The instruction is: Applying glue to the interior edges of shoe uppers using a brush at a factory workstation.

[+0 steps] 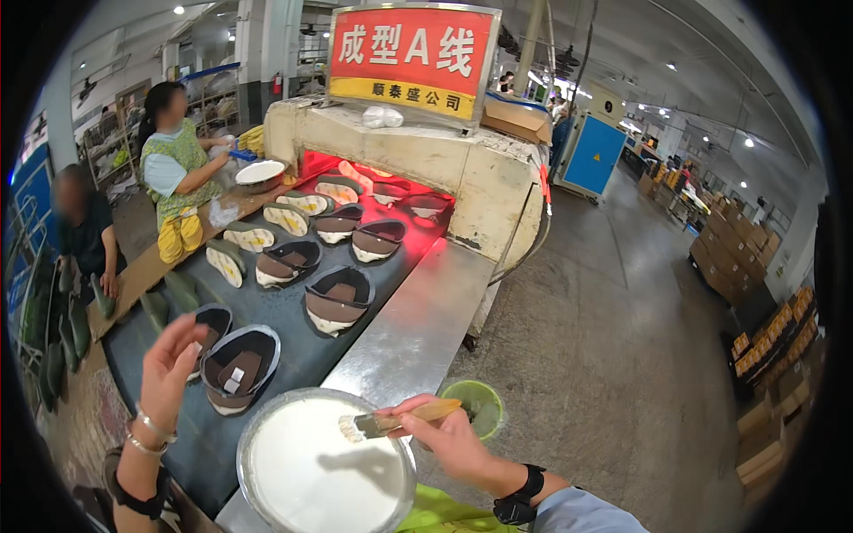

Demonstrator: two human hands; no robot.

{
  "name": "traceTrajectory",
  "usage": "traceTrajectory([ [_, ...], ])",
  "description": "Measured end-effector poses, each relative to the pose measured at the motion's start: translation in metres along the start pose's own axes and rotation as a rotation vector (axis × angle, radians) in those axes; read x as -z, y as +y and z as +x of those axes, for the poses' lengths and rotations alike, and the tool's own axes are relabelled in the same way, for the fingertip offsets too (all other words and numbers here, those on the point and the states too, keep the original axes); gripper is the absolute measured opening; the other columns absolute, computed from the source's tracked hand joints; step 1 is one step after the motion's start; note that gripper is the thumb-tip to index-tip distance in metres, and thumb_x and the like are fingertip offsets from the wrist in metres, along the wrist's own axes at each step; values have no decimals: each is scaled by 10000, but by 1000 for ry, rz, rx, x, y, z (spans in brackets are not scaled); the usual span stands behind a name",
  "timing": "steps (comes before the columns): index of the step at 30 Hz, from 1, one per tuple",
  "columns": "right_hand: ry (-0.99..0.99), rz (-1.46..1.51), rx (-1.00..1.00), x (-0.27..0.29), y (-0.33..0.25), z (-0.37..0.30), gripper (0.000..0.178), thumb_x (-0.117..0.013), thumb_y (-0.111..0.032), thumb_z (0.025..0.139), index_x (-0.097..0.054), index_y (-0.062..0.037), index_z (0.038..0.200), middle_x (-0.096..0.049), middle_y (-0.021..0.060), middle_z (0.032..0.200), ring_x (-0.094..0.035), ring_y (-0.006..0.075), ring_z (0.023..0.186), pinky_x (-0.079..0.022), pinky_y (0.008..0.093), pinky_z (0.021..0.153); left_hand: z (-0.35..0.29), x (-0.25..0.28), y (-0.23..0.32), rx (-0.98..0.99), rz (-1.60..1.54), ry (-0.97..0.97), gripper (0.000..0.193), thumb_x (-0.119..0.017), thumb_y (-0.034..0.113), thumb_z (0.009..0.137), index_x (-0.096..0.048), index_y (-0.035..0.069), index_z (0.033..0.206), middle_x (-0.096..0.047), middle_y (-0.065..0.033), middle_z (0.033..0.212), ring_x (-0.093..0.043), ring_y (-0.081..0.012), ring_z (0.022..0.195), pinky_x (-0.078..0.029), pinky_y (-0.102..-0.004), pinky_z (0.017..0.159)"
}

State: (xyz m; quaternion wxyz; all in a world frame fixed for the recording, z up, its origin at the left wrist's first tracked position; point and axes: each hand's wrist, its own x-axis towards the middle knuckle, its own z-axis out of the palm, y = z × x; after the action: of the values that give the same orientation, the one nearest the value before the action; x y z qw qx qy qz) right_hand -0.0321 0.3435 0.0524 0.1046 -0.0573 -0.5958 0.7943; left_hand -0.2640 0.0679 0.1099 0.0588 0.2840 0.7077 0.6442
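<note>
My right hand (453,444) grips a flat paintbrush (413,417) by its wooden handle. The white-coated bristles are over a metal bowl (243,457) of white liquid (306,471); whether they touch it, I cannot tell. My left hand (171,364) is raised with fingers apart and nothing in it. Beside it, a brown and grey shoe upper (238,366) lies sole side up on the dark conveyor belt (275,333), bearing a small white label. Another upper (213,322) is partly hidden behind my left hand. A third upper (340,298), white along its lower edge, lies farther up the belt.
Several uppers and soles (227,262) ride toward a red-lit oven tunnel (382,186). A metal ledge (409,329) runs along the belt's right side. Left, one co-worker (182,160) stands by another white-filled bowl (260,174); a second person (84,222) handles soles. A green bin (484,404) stands right.
</note>
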Motion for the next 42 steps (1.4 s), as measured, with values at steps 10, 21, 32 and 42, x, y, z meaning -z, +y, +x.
traceTrajectory([
  [10, 4, -14, 86, -5, -27, -40, 175, -528, -122, 934, -532, 14, 1044, -595, 192, 1144, -594, 223, 1023, -517, 342, 874, -72, -100, 226, -839, 273, -172, 1015, -685, 527, 741, -158, 15, 1441, -433, -229, 1343, -448, -319, 1251, -330, -424, 1070],
  [21, 171, -9, -12, 20, -27, -96, 136, -534, -88, 921, -544, 15, 1010, -613, 200, 1050, -625, 225, 917, -548, 338, 789, -118, -82, 258, -775, 501, 12, 871, -648, 446, 795, -228, 0, 1414, -460, -233, 1314, -467, -328, 1228, -349, -436, 1053],
  [32, 87, 30, 96, -7, -10, -57, 294, -536, -179, 939, -479, 21, 1146, -584, 132, 1084, -597, 185, 897, -510, 298, 782, -220, 47, 188, -101, 1016, -126, 422, -627, 132, 830, -550, 30, 1233, -571, -117, 1251, -559, -238, 1123, -412, -357, 980],
  [42, -23, 1, -46, -60, 13, -23, 281, -542, -195, 938, -495, -1, 1135, -595, 143, 1068, -602, 171, 894, -518, 282, 728, -300, 212, -77, 897, 1535, -244, 1229, -832, 507, 541, -81, 244, 1477, -22, -83, 1538, -126, -415, 1375, -263, -546, 1074],
])
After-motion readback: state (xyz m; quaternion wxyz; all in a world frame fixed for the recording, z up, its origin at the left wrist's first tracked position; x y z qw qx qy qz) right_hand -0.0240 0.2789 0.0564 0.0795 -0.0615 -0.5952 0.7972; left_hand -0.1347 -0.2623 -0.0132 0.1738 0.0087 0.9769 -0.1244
